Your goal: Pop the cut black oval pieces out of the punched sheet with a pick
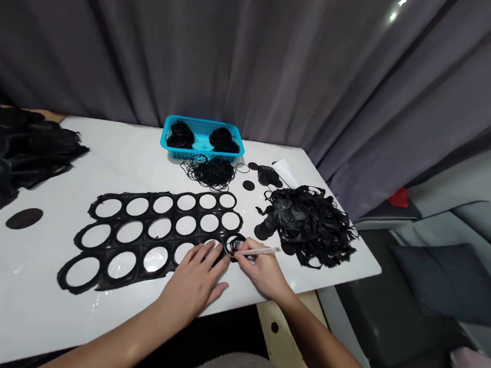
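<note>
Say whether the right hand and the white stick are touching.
Touching. The head view shows the right hand with its fingers closed around the white stick.

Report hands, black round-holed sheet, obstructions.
Left hand on sheet, hiding part. Right hand gripping slim whitish stick at sheet's right end. Sheet on white table.

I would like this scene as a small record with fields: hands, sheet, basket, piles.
Left hand: resting on black holed sheet
Right hand: gripping white stick, tip at sheet's right end
Sheet: three rows of round holes
Basket: blue, holding black bundles
Near side of basket: heaped thin black loops
Right of sheet: pile of black strips
</note>
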A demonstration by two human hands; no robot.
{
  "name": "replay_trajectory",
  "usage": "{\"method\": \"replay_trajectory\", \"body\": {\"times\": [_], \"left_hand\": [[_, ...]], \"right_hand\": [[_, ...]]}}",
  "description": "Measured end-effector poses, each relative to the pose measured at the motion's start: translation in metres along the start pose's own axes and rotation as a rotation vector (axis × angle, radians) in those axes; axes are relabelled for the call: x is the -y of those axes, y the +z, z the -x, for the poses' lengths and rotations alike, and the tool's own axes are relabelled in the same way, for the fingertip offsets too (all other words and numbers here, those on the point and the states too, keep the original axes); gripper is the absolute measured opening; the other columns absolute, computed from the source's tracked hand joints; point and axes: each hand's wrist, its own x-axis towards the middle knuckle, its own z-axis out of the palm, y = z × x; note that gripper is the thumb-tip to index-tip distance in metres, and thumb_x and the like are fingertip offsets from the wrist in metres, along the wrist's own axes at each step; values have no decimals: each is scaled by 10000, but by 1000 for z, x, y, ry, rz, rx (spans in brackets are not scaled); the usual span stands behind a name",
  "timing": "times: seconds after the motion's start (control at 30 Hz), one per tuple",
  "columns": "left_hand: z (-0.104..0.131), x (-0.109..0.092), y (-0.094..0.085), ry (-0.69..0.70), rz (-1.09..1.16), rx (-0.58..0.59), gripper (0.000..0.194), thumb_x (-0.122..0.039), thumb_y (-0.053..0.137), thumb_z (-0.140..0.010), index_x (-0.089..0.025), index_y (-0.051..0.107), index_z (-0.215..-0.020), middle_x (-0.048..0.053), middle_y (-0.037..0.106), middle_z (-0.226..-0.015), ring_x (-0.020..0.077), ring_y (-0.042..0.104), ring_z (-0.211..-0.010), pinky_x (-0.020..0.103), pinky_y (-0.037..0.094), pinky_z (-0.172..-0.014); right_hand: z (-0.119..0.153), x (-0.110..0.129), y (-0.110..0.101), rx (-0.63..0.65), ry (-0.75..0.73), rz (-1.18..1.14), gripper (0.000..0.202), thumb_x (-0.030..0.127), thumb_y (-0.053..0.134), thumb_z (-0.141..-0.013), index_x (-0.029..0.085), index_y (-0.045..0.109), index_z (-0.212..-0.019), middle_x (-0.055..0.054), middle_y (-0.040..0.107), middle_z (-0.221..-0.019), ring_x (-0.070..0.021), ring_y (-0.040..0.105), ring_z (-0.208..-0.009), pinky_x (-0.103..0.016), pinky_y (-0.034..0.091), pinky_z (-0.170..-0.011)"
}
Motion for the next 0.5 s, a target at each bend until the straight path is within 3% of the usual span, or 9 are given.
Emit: {"method": "replay_trajectory", "body": {"times": [0.3,0.5], "left_hand": [[-3,-2,0,-11,-18,-4,419,-329,653,-895,-180,581,-1280,121,608,-1312,354,515,-1237,488,400,-992],[-4,-3,1,-24,9,-41,369,-287,647,-891,-197,592,-1245,106,614,-1295,342,523,-1220,487,401,-976]], "right_hand": [[0,-1,3,-43,-63,123,168,213,586,-920,218,512,-769,16,642,-784,-177,570,-769,-302,385,-752],[12,-1,12,-48,-320,381,85,147,531,-937,209,579,-904,-66,687,-924,-232,604,-890,-367,398,-830]]}}
